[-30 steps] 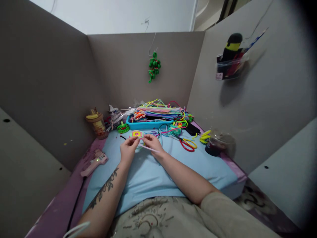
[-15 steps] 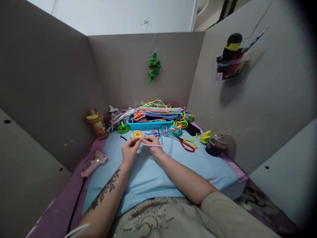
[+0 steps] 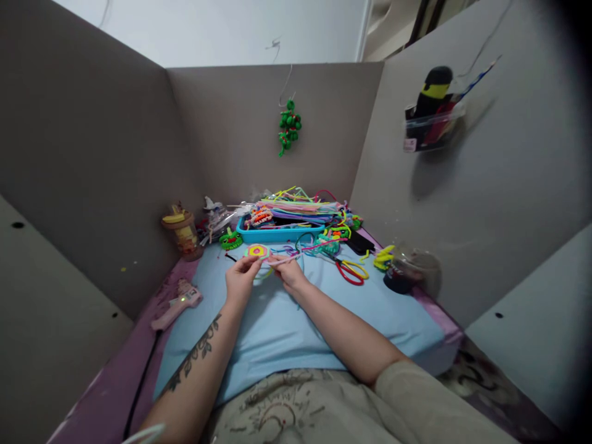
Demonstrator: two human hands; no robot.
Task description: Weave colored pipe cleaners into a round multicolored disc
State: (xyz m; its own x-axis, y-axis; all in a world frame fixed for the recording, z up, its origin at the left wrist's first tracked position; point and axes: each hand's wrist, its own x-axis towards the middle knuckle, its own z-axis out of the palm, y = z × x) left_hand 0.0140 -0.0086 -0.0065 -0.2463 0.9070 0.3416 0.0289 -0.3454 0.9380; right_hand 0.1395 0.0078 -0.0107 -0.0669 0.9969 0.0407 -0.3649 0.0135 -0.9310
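Observation:
A flat round coil of pipe cleaners, with rings of pink, yellow and other colours, is pinched at its near edge by my left hand. Just right of the coil, my right hand is closed on a pale pink pipe cleaner that runs from the coil's edge. My right fingertips are partly hidden. A greenish strand hangs below the coil, between the hands. Both hands are above the light blue cloth.
Behind the hands stands a blue tray heaped with pipe cleaners. Scissors with red and yellow handles lie to the right, near a dark cup. At left are a pink glue gun and a drink cup. Grey panels enclose three sides.
My right hand has turned and shifted slightly. The pale pink pipe cleaner, earlier pointing right over the wrist, now lies higher along the fingers. The left hand keeps its pinch on the coil.

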